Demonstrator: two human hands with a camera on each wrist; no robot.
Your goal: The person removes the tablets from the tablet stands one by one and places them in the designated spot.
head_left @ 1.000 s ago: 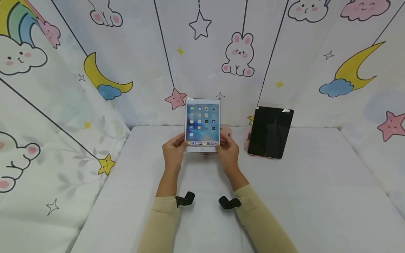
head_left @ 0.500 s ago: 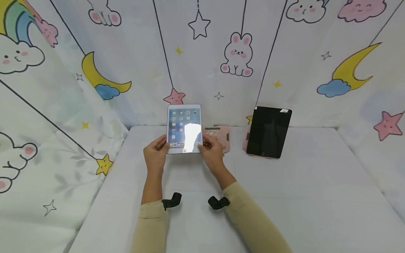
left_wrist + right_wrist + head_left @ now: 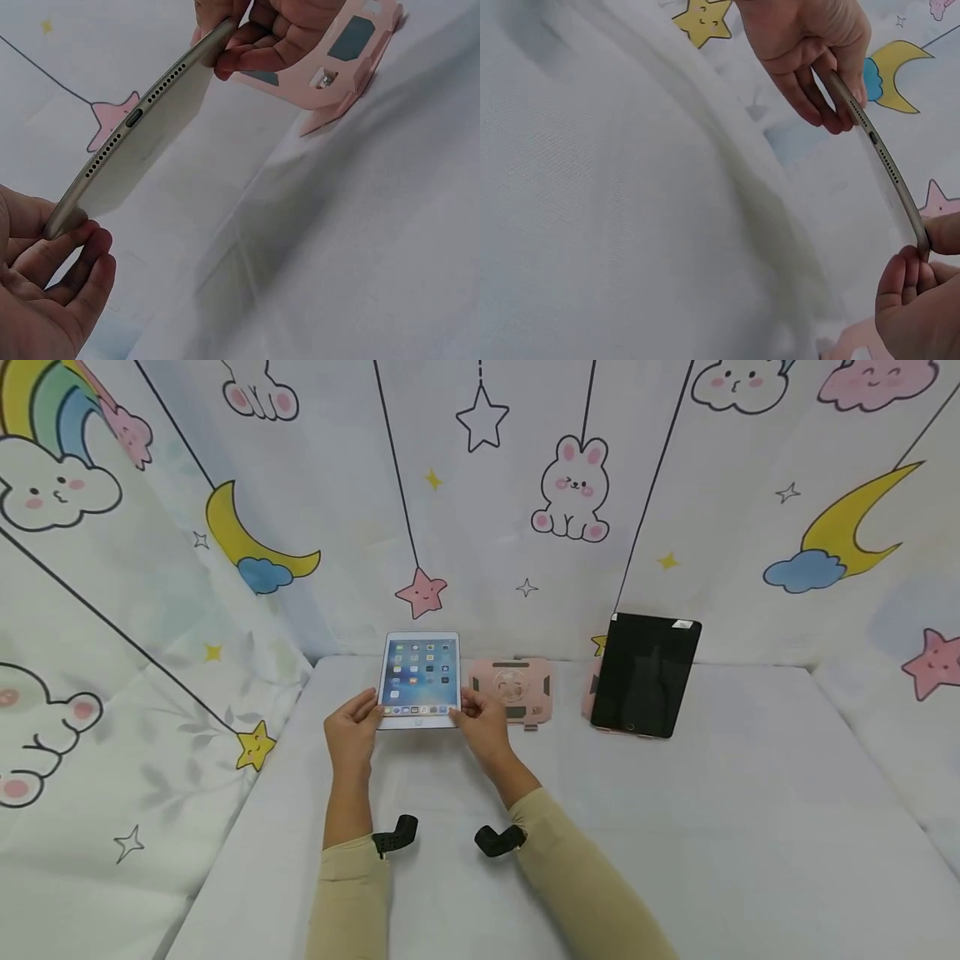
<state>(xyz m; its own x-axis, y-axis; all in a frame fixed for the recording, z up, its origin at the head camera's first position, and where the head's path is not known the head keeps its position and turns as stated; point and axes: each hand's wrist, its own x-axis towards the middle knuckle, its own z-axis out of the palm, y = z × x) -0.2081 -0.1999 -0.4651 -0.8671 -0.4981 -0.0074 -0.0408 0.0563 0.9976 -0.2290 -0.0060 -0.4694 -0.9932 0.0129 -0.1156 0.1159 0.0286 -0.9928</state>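
Note:
A white-framed tablet (image 3: pixel 420 672) with its screen lit and app icons showing is held up between both hands. The left hand (image 3: pixel 351 731) pinches its lower left corner, thumb on the front and fingers behind. At the lower right corner the right hand (image 3: pixel 483 727) pinches it the same way. Both wrist views show the bottom edge, with charging port and speaker holes, raised above the cloth: the tablet's edge (image 3: pixel 135 118) in the left wrist view, the same edge of the tablet (image 3: pixel 877 142) in the right.
A pink tablet case (image 3: pixel 513 689) lies just right of the right hand, at the table's back. Further right, a black tablet (image 3: pixel 647 677) with a dark screen leans on something pink. A patterned cloth backdrop (image 3: pixel 360 527) rises behind the white table (image 3: pixel 675 843).
Both hands have carried the tablet leftward and lower, off the pink case, which now shows fully. The tablet's top has tilted back. The black tablet stays where it was.

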